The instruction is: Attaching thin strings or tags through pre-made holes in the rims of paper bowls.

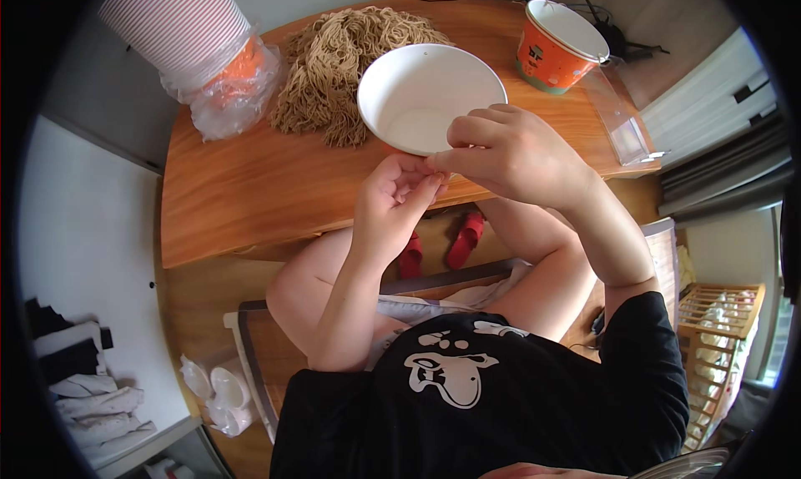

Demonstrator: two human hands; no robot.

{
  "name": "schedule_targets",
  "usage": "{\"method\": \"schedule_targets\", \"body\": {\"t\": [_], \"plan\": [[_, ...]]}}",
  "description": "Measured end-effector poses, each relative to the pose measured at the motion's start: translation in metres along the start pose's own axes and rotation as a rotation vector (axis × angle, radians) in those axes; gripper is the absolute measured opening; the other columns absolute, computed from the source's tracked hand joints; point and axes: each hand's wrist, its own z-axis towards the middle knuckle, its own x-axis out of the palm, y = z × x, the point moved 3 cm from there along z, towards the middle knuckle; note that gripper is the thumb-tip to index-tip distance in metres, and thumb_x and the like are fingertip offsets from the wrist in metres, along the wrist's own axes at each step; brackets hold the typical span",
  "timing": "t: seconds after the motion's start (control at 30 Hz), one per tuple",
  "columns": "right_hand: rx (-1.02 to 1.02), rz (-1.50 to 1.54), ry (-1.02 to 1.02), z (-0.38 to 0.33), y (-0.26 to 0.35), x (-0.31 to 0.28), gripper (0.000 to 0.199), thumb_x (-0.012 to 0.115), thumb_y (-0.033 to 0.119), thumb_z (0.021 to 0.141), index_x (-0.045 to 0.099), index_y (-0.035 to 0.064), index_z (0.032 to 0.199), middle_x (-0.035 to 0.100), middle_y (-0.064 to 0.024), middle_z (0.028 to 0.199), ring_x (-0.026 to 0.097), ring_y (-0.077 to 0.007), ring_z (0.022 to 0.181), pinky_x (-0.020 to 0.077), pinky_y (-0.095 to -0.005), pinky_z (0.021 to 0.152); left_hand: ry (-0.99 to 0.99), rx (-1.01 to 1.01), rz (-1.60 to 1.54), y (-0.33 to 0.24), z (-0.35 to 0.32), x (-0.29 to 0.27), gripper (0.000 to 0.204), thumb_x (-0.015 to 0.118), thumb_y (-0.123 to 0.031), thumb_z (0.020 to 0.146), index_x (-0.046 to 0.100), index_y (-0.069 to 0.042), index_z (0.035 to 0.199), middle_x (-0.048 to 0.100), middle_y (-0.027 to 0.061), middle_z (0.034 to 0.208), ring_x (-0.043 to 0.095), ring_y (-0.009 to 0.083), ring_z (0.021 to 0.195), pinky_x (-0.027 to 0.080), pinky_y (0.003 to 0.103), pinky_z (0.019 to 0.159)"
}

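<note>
My left hand (394, 197) and my right hand (505, 153) meet just in front of the near rim of a white paper bucket (400, 99), which stands on the wooden table with its open top tilted toward me. The left thumb presses against the curled fingers. Close beside it, the right thumb and fingers are pinched together. Whatever lies between the fingertips is too small or too hidden to make out. In the far rim of the bucket a small dark hole shows. To its left is a heap of tan cords (321, 83).
The wooden table (225, 204) also carries a stack of red-striped paper buckets (179, 24) in clear plastic at the left. An orange printed bucket (551, 57) with a white inside stands at the back right, near a clear plastic piece (622, 128). Red slippers (465, 239) lie below.
</note>
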Motion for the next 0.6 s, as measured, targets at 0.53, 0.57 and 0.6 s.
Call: {"method": "schedule_targets", "body": {"t": [0.53,0.57,0.6], "plan": [[-0.044,-0.041,0.049,0.009,0.002,0.007,0.027,0.07,0.008,0.073,0.071,0.0102,0.099,0.058,-0.0022,0.086,0.063,-0.0221,0.076,0.0514,-0.0354,0.065,0.06,0.157,0.069,-0.001,0.0,-0.011,0.007,0.06,0.003,0.097,0.061,0.004,0.104,0.07,0.0085,0.101,0.067,0.011,0.095,0.054,0.023,0.081],[-0.037,-0.041,0.045,0.009,0.003,0.007,0.027,0.072,0.007,0.073,0.071,0.0101,0.1,0.059,-0.0024,0.087,0.064,-0.0224,0.077,0.0519,-0.0351,0.066,0.062,0.169,0.095,-0.002,0.0,-0.011,0.006,0.06,0.003,0.097,0.061,0.004,0.103,0.07,0.0083,0.101,0.067,0.011,0.095,0.054,0.024,0.081],[-0.037,-0.042,0.045,0.009,0.005,0.007,0.027,0.072,0.007,0.073,0.071,0.0101,0.1,0.059,-0.0024,0.087,0.064,-0.0224,0.077,0.0519,-0.0351,0.066,0.062,0.169,0.095,-0.002,0.0,-0.011,0.006,0.06,0.003,0.097,0.061,0.004,0.103,0.07,0.0083,0.101,0.067,0.011,0.095,0.054,0.024,0.081]]}}
